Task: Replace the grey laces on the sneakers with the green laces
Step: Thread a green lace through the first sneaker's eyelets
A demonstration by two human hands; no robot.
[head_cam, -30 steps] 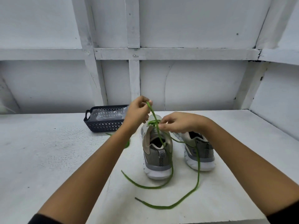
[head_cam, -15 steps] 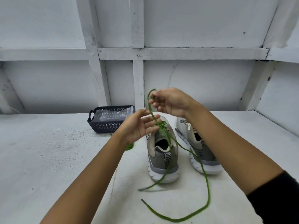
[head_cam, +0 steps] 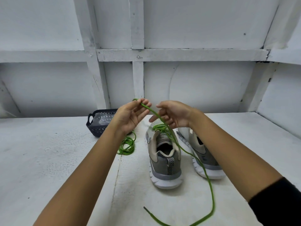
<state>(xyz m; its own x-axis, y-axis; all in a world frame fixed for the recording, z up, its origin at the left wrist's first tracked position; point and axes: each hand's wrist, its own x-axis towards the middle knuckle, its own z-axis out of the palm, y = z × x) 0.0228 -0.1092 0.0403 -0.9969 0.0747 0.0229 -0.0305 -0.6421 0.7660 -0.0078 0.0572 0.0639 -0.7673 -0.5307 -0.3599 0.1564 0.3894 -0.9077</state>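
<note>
Two grey sneakers stand heels toward me on the white table; the left sneaker (head_cam: 164, 159) has a green lace (head_cam: 210, 185) threaded at its top eyelets. My left hand (head_cam: 132, 116) pinches this lace between thumb and fingertips, raised above the shoe. From there the lace runs down past the shoe and trails in a long loop across the table to the front. My right hand (head_cam: 172, 115) hovers just right of the lace with fingers loosely spread, holding nothing. The right sneaker (head_cam: 202, 154) stands partly behind my right forearm; its laces are hidden. A second green lace (head_cam: 127, 145) lies coiled left of the shoes.
A dark perforated plastic basket (head_cam: 97, 126) with a clear plastic bag inside sits at the back left of the table (head_cam: 40, 160). A white panelled wall rises right behind the table, and a side wall closes in on the right.
The lace has passed from my right hand to my left hand, which rose to pinch it. My right hand let go and dropped lower. The trailing loop has shifted toward the front right.
</note>
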